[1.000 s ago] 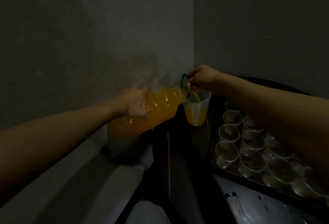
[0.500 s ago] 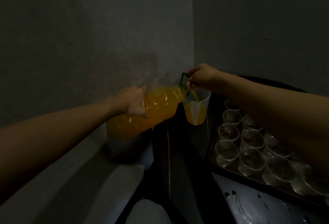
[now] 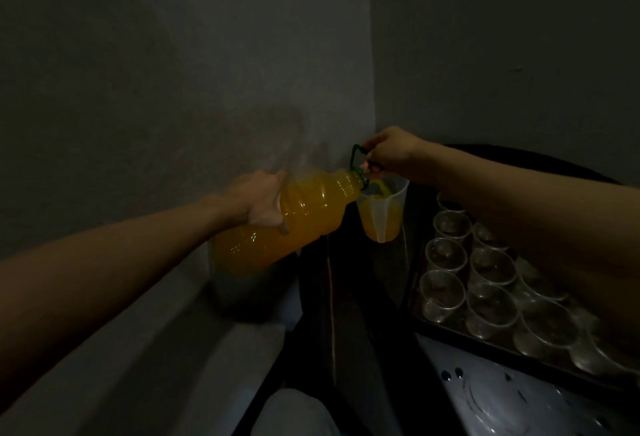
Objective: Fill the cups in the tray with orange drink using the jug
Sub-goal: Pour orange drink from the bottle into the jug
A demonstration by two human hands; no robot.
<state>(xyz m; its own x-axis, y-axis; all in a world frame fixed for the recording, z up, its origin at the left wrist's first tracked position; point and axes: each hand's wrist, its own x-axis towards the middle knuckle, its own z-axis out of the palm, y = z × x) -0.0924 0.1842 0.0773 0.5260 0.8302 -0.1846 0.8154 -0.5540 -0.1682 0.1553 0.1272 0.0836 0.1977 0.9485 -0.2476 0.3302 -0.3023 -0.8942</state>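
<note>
A large plastic bottle of orange drink (image 3: 304, 214) lies tilted, mouth to the right. My left hand (image 3: 258, 200) grips its body. My right hand (image 3: 388, 153) holds the green handle (image 3: 356, 158) at its neck. Orange drink streams from the mouth into a clear jug (image 3: 382, 214), which is partly filled and stands on the dark surface. To the right, a dark tray (image 3: 446, 330) holds several empty clear cups (image 3: 443, 292); my right forearm hides some of them.
Grey walls meet in a corner just behind the jug. A pale ledge (image 3: 138, 349) runs along the left wall under the bottle. A light patterned surface (image 3: 502, 397) lies in front of the tray. A dark curved edge (image 3: 519, 151) rises behind the tray.
The bottle stays tilted and pouring, shifted slightly. The orange level in the jug has risen a little. Both hands keep their hold.
</note>
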